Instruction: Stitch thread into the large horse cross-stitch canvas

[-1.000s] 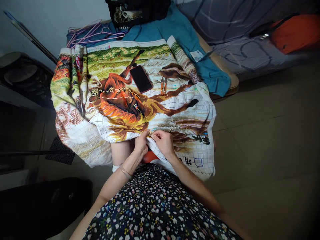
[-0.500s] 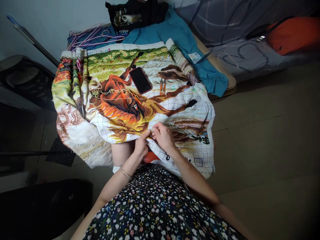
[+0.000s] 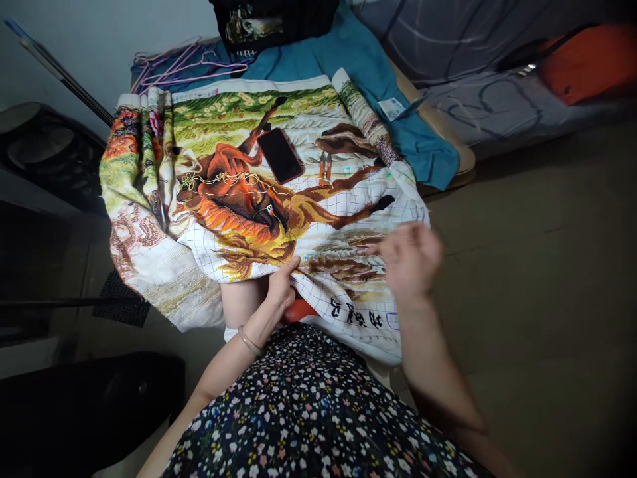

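A large cross-stitch cloth [image 3: 318,234] with a stitched horse picture and a blue printed grid lies spread over my lap. My left hand [image 3: 281,284] grips its near edge, thumb on top and fingers underneath. Above the right part of the cloth, my right hand [image 3: 414,262] is raised and blurred, its fingers drawn together in a pinch. Whatever it may hold is too small or smeared to see. Loose yellow thread [image 3: 223,178] trails across the stitched horse. Orange-handled thread snips [image 3: 325,171] rest on the cloth beside a dark phone [image 3: 281,157].
Rolled cloth ends lie at the left and far right. Behind are pink hangers [image 3: 186,65], a black bag [image 3: 279,26] and a teal cloth [image 3: 423,146] on a low surface. An orange item [image 3: 590,65] sits at the upper right, with tiled floor [image 3: 497,285] below.
My right hand has left the spot beside my left thumb and swung out to the right, lifting off the cloth. My left hand keeps its grip on the edge.
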`<state>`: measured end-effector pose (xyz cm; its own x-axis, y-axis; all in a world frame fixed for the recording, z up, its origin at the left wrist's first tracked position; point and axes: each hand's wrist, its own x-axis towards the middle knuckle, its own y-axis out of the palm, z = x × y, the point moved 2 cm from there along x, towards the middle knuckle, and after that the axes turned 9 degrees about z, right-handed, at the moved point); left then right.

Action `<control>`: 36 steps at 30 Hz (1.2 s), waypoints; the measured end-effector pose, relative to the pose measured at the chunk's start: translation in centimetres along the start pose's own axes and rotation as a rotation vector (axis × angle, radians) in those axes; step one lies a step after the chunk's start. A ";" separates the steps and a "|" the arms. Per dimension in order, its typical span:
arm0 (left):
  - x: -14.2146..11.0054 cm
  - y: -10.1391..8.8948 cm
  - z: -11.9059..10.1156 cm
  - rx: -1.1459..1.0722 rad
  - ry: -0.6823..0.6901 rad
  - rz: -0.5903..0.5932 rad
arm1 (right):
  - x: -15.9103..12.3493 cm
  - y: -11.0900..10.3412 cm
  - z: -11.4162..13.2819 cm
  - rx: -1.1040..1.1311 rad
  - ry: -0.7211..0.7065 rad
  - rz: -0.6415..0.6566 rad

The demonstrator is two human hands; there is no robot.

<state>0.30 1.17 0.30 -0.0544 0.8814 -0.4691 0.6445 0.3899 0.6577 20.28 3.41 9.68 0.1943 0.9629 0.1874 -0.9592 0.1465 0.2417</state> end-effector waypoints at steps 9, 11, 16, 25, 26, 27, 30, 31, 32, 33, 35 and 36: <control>-0.2 0.4 -0.3 0.034 -0.018 0.013 | -4.9 5.5 -6.9 -0.557 0.316 0.470; -0.2 0.4 -0.2 0.037 -0.027 0.006 | -4.8 5.5 -6.9 -0.579 0.304 0.468; -0.2 0.5 -0.3 0.026 -0.029 0.005 | -4.6 5.7 -7.0 -0.634 0.259 0.475; -0.2 0.4 -0.3 0.026 -0.015 -0.008 | -4.2 6.6 -5.8 -0.919 0.109 0.504; -0.2 0.4 -0.3 0.026 -0.015 -0.009 | -4.2 6.8 -5.7 -0.966 0.097 0.492; -0.2 0.4 -0.3 0.024 -0.012 -0.009 | -4.3 6.9 -5.7 -0.997 0.094 0.476; -0.2 0.4 -0.3 0.013 0.004 0.003 | -4.7 7.1 -6.0 -0.951 0.148 0.441; -0.2 0.4 -0.2 0.011 0.009 0.001 | -4.8 7.0 -6.2 -0.899 0.179 0.437; -0.1 0.4 -0.2 0.012 0.013 -0.005 | -5.0 6.9 -6.5 -0.840 0.209 0.437; -0.1 0.4 -0.3 0.018 0.016 -0.015 | -5.1 6.8 -6.9 -0.783 0.234 0.437; -0.1 0.4 -0.3 0.037 0.018 -0.038 | -5.2 6.5 -7.5 -0.688 0.268 0.430; 0.0 0.4 -0.4 0.047 0.017 -0.045 | -5.3 6.4 -7.9 -0.653 0.278 0.424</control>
<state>0.31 1.39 0.81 -0.0967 0.8677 -0.4875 0.6760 0.4168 0.6077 11.47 1.06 2.75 -0.1870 0.9744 -0.1250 -0.8825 -0.2225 -0.4143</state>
